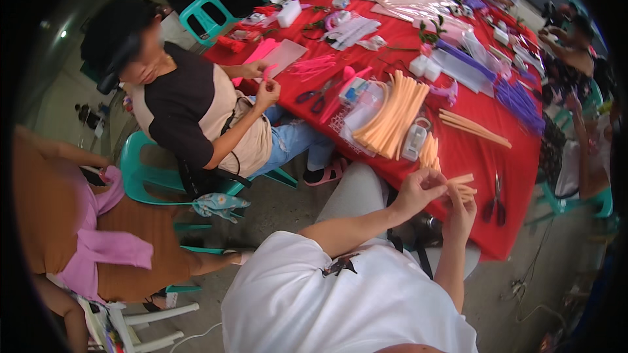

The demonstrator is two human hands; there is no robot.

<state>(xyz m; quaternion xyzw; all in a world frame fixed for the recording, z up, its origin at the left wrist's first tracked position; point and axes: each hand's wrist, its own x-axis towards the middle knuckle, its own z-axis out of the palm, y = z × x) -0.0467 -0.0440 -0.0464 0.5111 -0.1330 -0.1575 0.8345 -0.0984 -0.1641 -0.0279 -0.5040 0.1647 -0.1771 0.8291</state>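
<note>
My left hand (422, 193) and my right hand (459, 214) meet above the table's near edge, fingers pinched together. Peach pipe cleaners (463, 187), short or folded, show at the fingertips; how many are held and how many lie behind is hard to make out. Just beyond is a thick bundle of long peach pipe cleaners (391, 116), with a smaller group of short peach pieces (429, 152) beside it. A few long peach stems (474, 128) lie apart to the right. Dark-handled scissors (496, 204) rest to the right of my right hand.
On the red tablecloth (458, 160) are a small clear-and-white container (413, 142), a tape roll (424, 122), purple pipe cleaners (518, 104), pink stems (313, 67) and other scissors (318, 99). A person (209, 104) sits at left, another stands behind; others sit around the table.
</note>
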